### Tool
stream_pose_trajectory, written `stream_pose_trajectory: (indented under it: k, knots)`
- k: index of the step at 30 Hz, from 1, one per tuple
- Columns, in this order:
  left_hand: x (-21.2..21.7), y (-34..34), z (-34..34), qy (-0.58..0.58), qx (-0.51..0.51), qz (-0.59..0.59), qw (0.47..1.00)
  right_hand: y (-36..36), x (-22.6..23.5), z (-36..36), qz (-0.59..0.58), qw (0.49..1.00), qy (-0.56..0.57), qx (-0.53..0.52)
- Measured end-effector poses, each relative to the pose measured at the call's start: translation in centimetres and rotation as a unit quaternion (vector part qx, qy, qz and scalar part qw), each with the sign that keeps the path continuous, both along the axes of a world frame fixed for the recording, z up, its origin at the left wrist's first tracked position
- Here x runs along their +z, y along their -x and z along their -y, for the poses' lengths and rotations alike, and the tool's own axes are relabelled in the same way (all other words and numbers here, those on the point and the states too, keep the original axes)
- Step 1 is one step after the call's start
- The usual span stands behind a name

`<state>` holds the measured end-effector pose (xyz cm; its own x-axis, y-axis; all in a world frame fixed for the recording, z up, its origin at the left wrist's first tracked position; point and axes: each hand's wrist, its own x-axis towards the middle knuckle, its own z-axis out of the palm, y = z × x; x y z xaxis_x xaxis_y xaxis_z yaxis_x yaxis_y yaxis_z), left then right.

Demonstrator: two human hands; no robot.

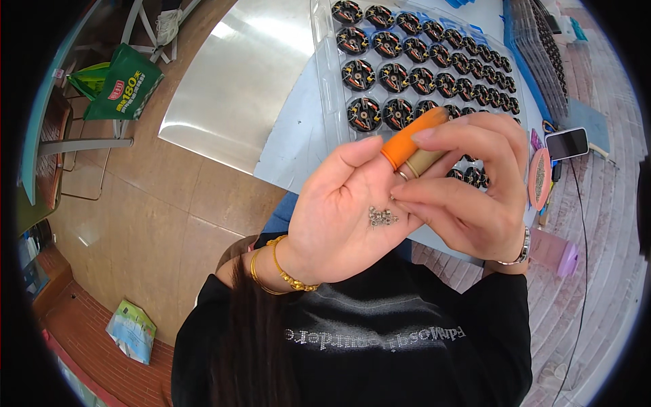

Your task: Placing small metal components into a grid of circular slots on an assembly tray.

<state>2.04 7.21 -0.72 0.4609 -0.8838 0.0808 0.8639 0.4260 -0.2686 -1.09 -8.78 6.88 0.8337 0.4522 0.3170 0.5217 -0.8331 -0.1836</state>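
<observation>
My left hand [332, 210] is turned palm up, with a small heap of tiny silver screws [382, 217] lying in its palm. An orange finger cot [408, 141] covers one of its fingers, and a tan finger cot [424, 161] the one beside it. Over that palm, my right hand [475, 193] pinches a tiny metal piece [392, 197], seemingly a screw, between thumb and fingertip. Behind both hands, a clear plastic tray [331, 91] holds rows of round black parts [365, 114] with coloured wires; the hands hide some of them.
Left of the tray lies a shiny metal sheet [234, 81]. To the right are a phone [567, 144], a pink oval dish [540, 180] with small bits, and a purple cup [555, 251]. Stacked clear trays [536, 57] stand beyond. A green bag [129, 85] hangs at far left.
</observation>
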Motion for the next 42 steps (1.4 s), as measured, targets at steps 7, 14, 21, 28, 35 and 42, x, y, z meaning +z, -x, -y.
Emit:
stream_pose_trajectory:
  k: [7, 14, 21, 28, 35, 42]
  knots:
    - [-0.8, 0.3, 0.2, 0.021, 0.012, 0.034, 0.999, 0.0, -0.1, 0.2, -0.018, 1.0, -0.013, -0.009]
    - [-0.8, 0.5, -0.2, 0.035, 0.03, 0.069, 0.997, -0.4, -0.6, 0.5, -0.023, 0.998, -0.056, -0.014]
    - [0.3, 0.7, -0.5, -0.047, 0.047, 0.068, 0.995, -0.3, 0.4, 1.2, 0.021, 0.996, -0.061, -0.056]
    - [0.5, 0.9, -0.5, -0.064, 0.042, 0.076, 0.994, 0.0, 0.0, 1.2, 0.124, 0.991, 0.006, -0.042]
    - [0.1, 1.0, -0.7, -0.064, 0.041, 0.085, 0.994, 0.1, -0.6, 1.4, 0.195, 0.98, 0.03, -0.025]
    - [0.3, 0.9, -0.6, -0.064, 0.043, 0.09, 0.993, -0.5, -0.7, 1.4, 0.04, 0.992, -0.11, -0.05]
